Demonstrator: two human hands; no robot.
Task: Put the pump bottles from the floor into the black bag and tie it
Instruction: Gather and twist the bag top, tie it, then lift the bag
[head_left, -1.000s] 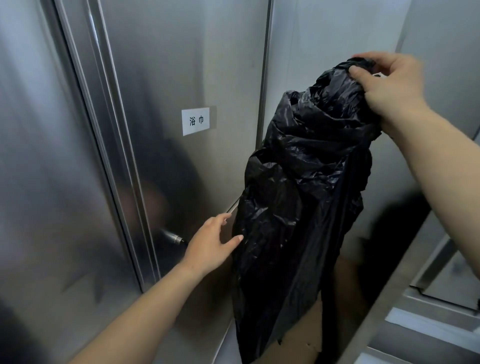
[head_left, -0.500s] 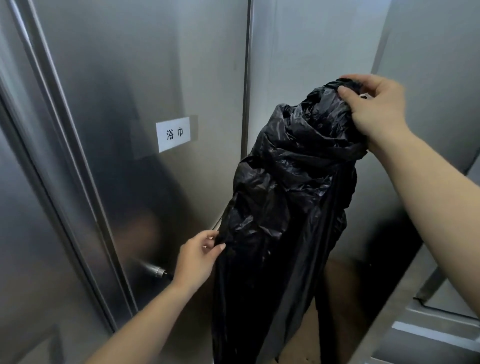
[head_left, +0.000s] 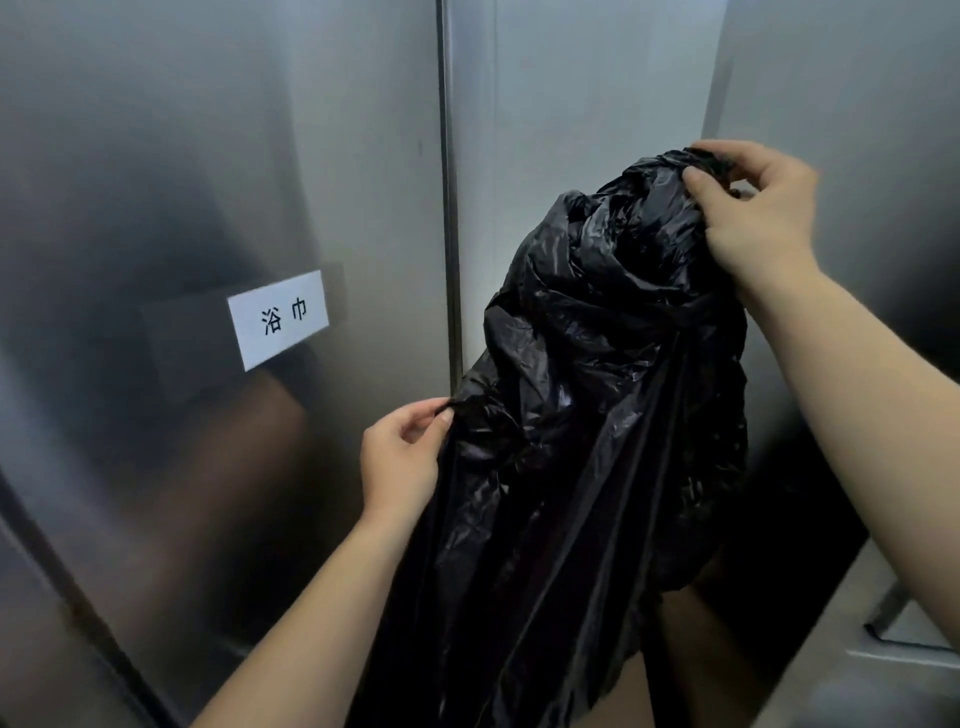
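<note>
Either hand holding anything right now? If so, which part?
Both hold the crinkled black plastic bag. The right hand grips its bunched top; the left hand pinches a fold on its left side, partway down.

Glossy black bag (head_left: 597, 415), crinkled, grey-white highlights on folds. Brushed silver-grey metal panels (head_left: 156, 156), dull brownish reflections low down. White label (head_left: 278, 318) with black characters. Tan-brown floor patch (head_left: 696, 670) under bag. Pale grey ledge (head_left: 883, 675) at lower right.

Storage room: steel cabinet doors (head_left: 218, 156), bath-towel label (head_left: 279, 318).
</note>
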